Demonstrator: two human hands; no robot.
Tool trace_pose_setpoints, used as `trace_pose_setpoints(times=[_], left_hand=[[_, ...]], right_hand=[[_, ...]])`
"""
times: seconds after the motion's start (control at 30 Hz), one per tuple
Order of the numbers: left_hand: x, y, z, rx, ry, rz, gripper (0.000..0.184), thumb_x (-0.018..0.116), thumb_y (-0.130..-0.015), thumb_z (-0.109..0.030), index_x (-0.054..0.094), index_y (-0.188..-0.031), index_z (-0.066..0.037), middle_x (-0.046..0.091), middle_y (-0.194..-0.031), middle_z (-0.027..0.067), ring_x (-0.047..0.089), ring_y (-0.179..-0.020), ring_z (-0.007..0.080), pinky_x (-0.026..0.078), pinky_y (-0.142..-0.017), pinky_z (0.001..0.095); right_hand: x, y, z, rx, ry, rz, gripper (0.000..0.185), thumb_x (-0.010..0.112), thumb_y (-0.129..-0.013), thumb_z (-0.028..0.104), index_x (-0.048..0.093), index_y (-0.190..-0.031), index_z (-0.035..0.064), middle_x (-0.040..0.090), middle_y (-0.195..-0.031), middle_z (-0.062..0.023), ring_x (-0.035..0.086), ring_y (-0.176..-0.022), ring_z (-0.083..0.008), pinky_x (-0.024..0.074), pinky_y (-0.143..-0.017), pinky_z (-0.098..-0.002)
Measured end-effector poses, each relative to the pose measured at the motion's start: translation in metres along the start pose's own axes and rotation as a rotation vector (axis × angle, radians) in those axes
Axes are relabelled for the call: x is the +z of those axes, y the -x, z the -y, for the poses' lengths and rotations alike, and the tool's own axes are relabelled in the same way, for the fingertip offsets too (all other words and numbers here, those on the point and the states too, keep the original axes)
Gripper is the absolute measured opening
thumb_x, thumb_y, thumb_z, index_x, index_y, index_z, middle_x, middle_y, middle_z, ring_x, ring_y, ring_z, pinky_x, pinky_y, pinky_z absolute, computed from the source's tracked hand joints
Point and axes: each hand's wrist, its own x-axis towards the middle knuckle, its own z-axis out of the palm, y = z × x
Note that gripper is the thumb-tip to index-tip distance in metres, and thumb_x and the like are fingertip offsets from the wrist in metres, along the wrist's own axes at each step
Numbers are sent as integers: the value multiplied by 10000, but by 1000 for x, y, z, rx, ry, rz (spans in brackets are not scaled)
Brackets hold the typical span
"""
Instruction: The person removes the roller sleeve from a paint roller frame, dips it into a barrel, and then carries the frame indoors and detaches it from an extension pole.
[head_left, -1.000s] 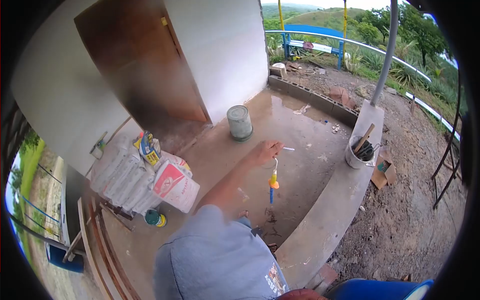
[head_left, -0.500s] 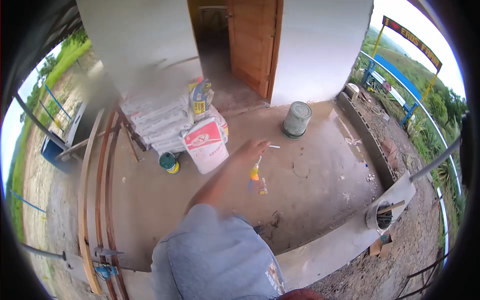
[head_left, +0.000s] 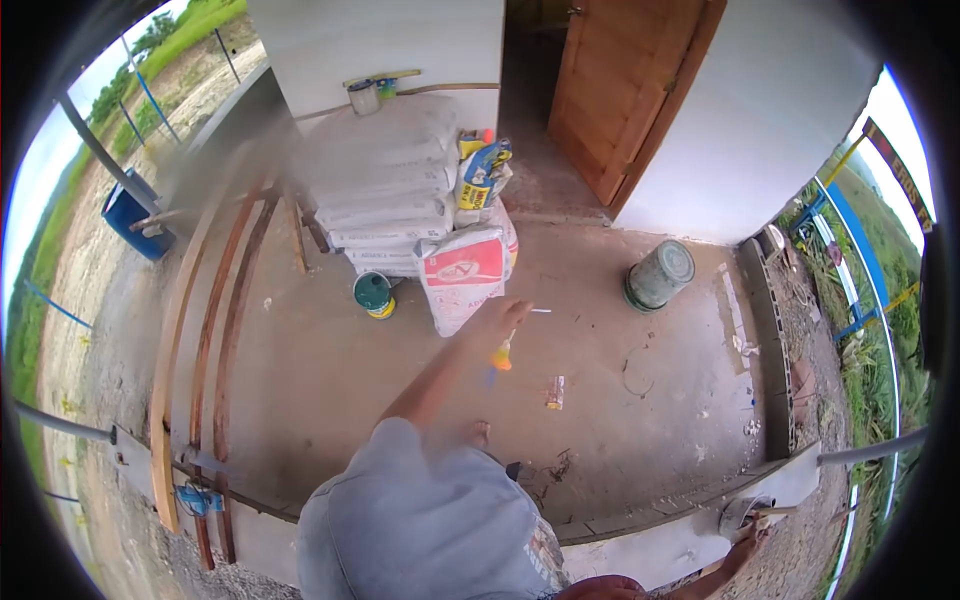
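Observation:
My left hand (head_left: 512,316) is closed on a thin white stick (head_left: 541,311) that pokes out to the right of the fingers. A yellow and orange object (head_left: 502,357) with a blurred blue lower end hangs just under this hand. At the lower right, my right hand (head_left: 746,548) is at the near side of a grey bucket (head_left: 735,517) lying tilted in view on the low ledge. A wooden handle (head_left: 776,511) sticks out of the bucket. The right fingers are small and partly merged with the bucket, so their grip is unclear.
Stacked cement bags (head_left: 390,170) and a red-and-white bag (head_left: 465,275) stand by the wall. A green can (head_left: 374,294) is beside them. An upturned bucket (head_left: 662,274) stands right of the doorway. Long boards (head_left: 205,350) lie left. A small wrapper (head_left: 555,392) is on the floor.
The view has swung right and down, bringing the bags nearer the middle. My right hand has come into view by the grey bucket. My left hand still holds the stick.

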Motion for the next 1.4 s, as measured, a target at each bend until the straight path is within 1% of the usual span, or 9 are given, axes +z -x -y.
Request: trace_pose_setpoints(times=[0.13, 0.2, 0.27, 0.93, 1.07, 1.17, 1.27, 1.3, 1.4], left_hand=[[-59, 11, 37, 2, 186, -192, 390, 488, -978, -334, 529, -739, -29, 529, -675, 26, 488, -639, 104, 412, -609, 284], [-82, 24, 77, -67, 264, -292, 387, 488, -983, -329, 525, -721, -48, 505, -658, 5, 458, -617, 82, 386, -581, 265], [-104, 50, 81, -61, 348, -427, 385, 489, -986, -329, 519, -706, -66, 479, -640, -13, 426, -600, 65, 358, -564, 249], [-187, 142, 101, -344, -60, -1202, 444, 481, -973, -378, 492, -678, -47, 428, -591, 11, 409, -580, 114, 351, -549, 297], [-180, 126, 67, -369, -92, -1282, 450, 475, -976, -385, 490, -685, -43, 435, -604, 18, 423, -593, 123, 356, -561, 302], [-174, 119, 62, -365, -42, -1318, 454, 471, -980, -400, 485, -690, -52, 429, -611, 11, 429, -601, 120, 362, -568, 298], [-163, 111, 61, -267, 76, -1350, 456, 473, -984, -421, 473, -690, -73, 407, -608, -9, 420, -595, 112, 367, -569, 285], [-157, 108, 60, -216, 126, -1364, 456, 476, -985, -428, 468, -689, -80, 398, -606, -17, 415, -591, 110, 368, -568, 280], [-147, 93, 51, -192, 177, -1393, 438, 490, -986, -426, 462, -690, -104, 380, -599, -36, 407, -584, 97, 376, -569, 266]], right_hand=[[76, -20, 19, -327, -174, -41, 338, 465, -1012, 263, 454, -1247, 21, 532, -939, -80, 451, -697, -126, 431, -600, -279], [84, -54, -38, -45, -627, 115, 301, 441, -1024, 292, 488, -1171, 34, 534, -882, -52, 408, -613, -87, 372, -477, -226], [148, -57, -57, 157, -805, -121, 255, 400, -1039, 308, 490, -1041, 69, 454, -743, -3, 303, -509, -58, 248, -384, -204], [490, -193, -45, 369, -196, -85, 515, 374, -970, 542, 292, -647, 150, 263, -490, 20, 218, -404, -116, 188, -361, -272], [518, -259, -107, 210, -574, 449, 457, 388, -1011, 445, 520, -1085, 14, 575, -869, -90, 550, -775, -154, 450, -661, -288], [555, -263, -65, 212, -538, 514, 568, 421, -1016, 361, 298, -1431, -8, 494, -1332, -182, 495, -1211, -245, 396, -983, -360], [578, -266, -12, 191, -561, 599, 603, 460, -1003, 299, 231, -1482, 13, 335, -1495, -201, 331, -1387, -301, 294, -1106, -414], [585, -263, 10, 167, -506, 556, 522, 486, -993, 254, 327, -1438, 31, 490, -1368, -141, 562, -1120, -220, 458, -912, -329], [593, -309, 5, 84, -564, 750, 428, 491, -986, 216, 416, -1379, 64, 589, -1137, -60, 537, -730, -91, 445, -601, -225]])
